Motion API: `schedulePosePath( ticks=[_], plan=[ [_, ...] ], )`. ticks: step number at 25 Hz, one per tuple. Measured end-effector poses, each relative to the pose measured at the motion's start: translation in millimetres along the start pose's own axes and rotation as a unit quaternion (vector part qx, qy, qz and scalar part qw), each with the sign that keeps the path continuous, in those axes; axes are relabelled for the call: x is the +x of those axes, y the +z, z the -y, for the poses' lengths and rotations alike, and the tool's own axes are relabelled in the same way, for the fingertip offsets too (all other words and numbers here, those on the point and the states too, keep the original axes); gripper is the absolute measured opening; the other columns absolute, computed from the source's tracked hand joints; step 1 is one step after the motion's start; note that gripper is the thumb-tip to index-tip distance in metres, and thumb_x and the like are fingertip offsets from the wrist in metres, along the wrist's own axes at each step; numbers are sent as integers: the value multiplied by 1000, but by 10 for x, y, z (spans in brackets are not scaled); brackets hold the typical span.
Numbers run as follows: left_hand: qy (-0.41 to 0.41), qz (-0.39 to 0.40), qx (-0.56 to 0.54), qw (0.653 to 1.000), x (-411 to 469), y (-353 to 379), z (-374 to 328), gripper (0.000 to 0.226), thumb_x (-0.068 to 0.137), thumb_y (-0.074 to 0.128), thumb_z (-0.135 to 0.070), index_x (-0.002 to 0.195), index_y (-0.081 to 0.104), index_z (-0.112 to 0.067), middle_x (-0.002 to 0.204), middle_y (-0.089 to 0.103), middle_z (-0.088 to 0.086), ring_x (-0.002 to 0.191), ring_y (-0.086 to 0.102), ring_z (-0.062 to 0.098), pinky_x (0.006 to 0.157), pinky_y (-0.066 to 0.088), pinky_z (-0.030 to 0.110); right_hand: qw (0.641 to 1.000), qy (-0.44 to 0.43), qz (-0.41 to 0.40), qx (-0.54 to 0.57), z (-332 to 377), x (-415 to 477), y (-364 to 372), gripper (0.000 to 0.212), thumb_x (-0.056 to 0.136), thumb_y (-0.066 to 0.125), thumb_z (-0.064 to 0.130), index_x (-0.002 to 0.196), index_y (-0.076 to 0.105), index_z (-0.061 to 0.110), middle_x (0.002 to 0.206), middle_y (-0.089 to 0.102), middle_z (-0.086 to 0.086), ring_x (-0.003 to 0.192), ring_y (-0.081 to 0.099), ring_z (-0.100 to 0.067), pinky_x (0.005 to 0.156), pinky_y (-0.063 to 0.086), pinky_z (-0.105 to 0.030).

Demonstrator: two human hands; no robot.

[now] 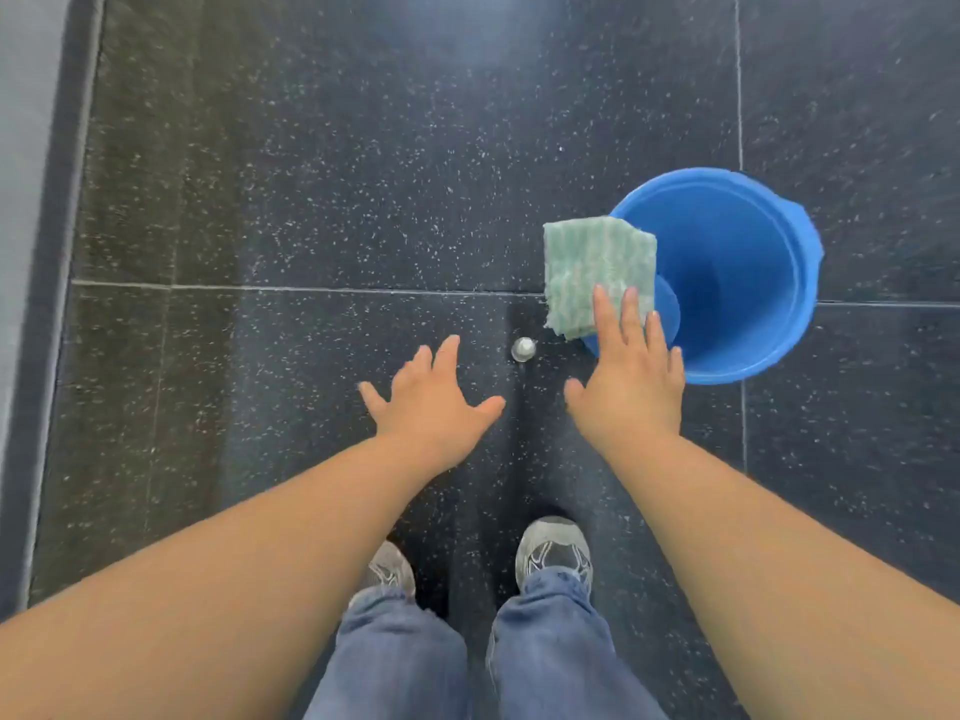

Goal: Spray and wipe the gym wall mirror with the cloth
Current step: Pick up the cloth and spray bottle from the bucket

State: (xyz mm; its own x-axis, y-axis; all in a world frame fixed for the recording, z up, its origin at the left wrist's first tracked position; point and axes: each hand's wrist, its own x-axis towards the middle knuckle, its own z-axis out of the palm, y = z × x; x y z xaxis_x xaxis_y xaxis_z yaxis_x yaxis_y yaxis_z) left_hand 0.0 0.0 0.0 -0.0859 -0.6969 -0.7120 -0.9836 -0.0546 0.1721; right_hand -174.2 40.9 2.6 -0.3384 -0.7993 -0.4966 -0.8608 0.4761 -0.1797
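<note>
A folded green-and-white cloth [597, 272] hangs over the near left rim of a blue bucket [737, 283] standing on the dark speckled floor. My right hand [631, 376] stretches toward it with straight fingers, the fingertips overlapping the cloth's lower edge; it grips nothing. A small clear bottle seen from the top [523, 349] stands on the floor between my hands. My left hand [434, 402] hovers open, fingers spread, just left of and below that bottle. No mirror is in sight.
My two grey shoes [553, 553] and blue jeans stand at the bottom centre. A grey wall base and dark skirting [52, 304] run along the left edge. Pale seams [311, 289] divide the floor into large tiles.
</note>
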Motion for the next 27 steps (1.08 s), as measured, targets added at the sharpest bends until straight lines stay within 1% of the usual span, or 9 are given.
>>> schedulePosePath(
  ticks=[3, 6, 10, 14, 17, 20, 22, 24, 27],
  plan=[
    [21, 25, -41, 999, 560, 455, -47, 80, 88, 55, -58, 152, 11, -38, 158, 24, -5, 140, 33, 27, 117, 10, 58, 991, -53, -118, 36, -166, 419, 384, 83, 87, 65, 29, 154, 16, 30, 162, 11, -7, 143, 23, -30, 115, 23, -47],
    [82, 23, -59, 995, 1101, 844, -105, 78, 89, 61, -49, 152, 15, -37, 158, 24, -5, 139, 34, 25, 113, 28, 50, 954, -99, -273, 68, -314, 744, 615, 58, 77, 70, 16, 132, 55, 23, 139, 49, -14, 117, 47, -38, 94, 39, -49],
    [132, 0, -98, 986, 1627, 1152, -261, 72, 90, 64, -39, 150, 26, -33, 156, 28, -4, 139, 35, 20, 108, 35, 37, 921, -121, -352, 115, -341, 780, 680, 38, 73, 57, 15, 110, 65, 18, 129, 57, -7, 112, 50, -33, 85, 40, -43],
    [136, -11, -88, 987, 1929, 1357, -371, 49, 92, 62, -33, 138, 48, -31, 145, 46, -1, 126, 49, 24, 93, 42, 32, 908, -144, -361, 157, -383, 771, 699, 35, 71, 61, 12, 106, 65, 14, 136, 55, -3, 118, 46, -26, 90, 40, -41],
    [138, -27, -103, 985, 1942, 1392, -434, 30, 93, 58, -27, 123, 59, -26, 107, 64, -4, 96, 59, 24, 68, 35, 28, 909, -148, -363, 145, -338, 763, 722, 34, 69, 65, 7, 103, 64, 14, 139, 55, -3, 124, 50, -27, 94, 40, -42],
    [134, -58, -111, 983, 1738, 1207, -458, 28, 96, 55, -29, 121, 56, -19, 98, 53, -6, 87, 49, 19, 70, 33, 28, 920, -149, -325, 160, -284, 720, 708, 33, 71, 62, 5, 103, 63, 12, 141, 53, -4, 127, 50, -30, 98, 41, -46],
    [139, -63, -126, 980, 1473, 921, -431, 30, 95, 57, -33, 122, 52, -21, 101, 58, -5, 87, 52, 21, 71, 36, 30, 931, -137, -279, 191, -209, 592, 573, 32, 74, 58, 5, 105, 61, 10, 142, 51, -7, 128, 48, -33, 100, 40, -50],
    [139, -55, -129, 980, 1085, 493, -389, 27, 96, 54, -31, 121, 47, -23, 99, 61, -2, 86, 56, 24, 67, 39, 33, 938, -127, -254, 201, -81, 357, 274, 31, 78, 53, 8, 108, 61, 9, 130, 60, -9, 118, 53, -36, 96, 40, -46],
    [122, -53, -130, 983, 478, -206, -353, 22, 98, 49, -30, 114, 42, -18, 92, 61, 2, 81, 58, 26, 66, 44, 39, 949, -68, -181, 250, 156, 4, -324, 22, 89, 50, 8, 110, 52, 15, 89, 59, -1, 82, 52, -30, 70, 34, -34]
  ],
)
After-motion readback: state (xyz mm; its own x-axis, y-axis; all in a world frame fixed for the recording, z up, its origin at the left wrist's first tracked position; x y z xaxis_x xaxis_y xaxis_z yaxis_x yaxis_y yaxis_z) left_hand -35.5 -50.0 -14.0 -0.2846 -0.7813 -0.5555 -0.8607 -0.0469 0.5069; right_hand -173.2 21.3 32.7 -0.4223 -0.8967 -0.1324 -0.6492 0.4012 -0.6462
